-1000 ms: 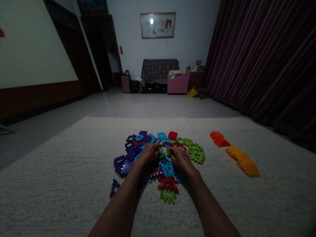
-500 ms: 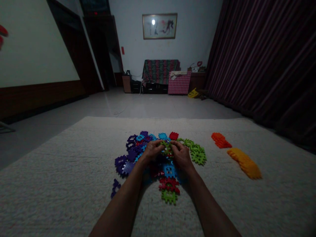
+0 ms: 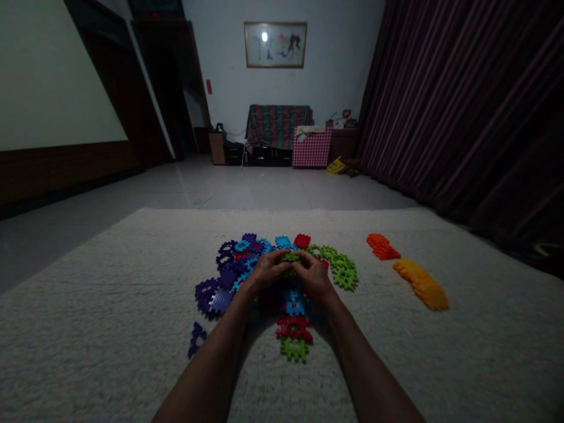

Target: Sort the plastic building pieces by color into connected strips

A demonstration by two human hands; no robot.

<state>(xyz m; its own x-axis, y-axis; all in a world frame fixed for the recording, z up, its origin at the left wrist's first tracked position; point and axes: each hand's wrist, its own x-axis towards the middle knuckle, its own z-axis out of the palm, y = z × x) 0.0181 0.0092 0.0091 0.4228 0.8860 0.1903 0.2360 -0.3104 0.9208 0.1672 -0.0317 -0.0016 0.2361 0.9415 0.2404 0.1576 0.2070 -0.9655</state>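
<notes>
A heap of flat, toothed plastic building pieces [image 3: 229,276] in purple, blue, red and green lies on a pale carpet [image 3: 110,305]. Over its middle, my left hand [image 3: 267,270] and my right hand [image 3: 312,275] meet, fingers curled, both closed on green pieces [image 3: 291,257] held between them just above the heap. A row of green pieces [image 3: 341,271] lies right of my right hand. Red [image 3: 294,326] and green [image 3: 294,349] pieces lie between my forearms.
An orange stack [image 3: 381,246] and a yellow stack [image 3: 421,284] of pieces lie on the carpet to the right. One purple piece [image 3: 195,338] lies apart at the left. Dark curtains [image 3: 462,111] run along the right; furniture stands at the far wall.
Both hands rose from lying flat on the heap and came together, gripping green pieces between them. The view shifted slightly.
</notes>
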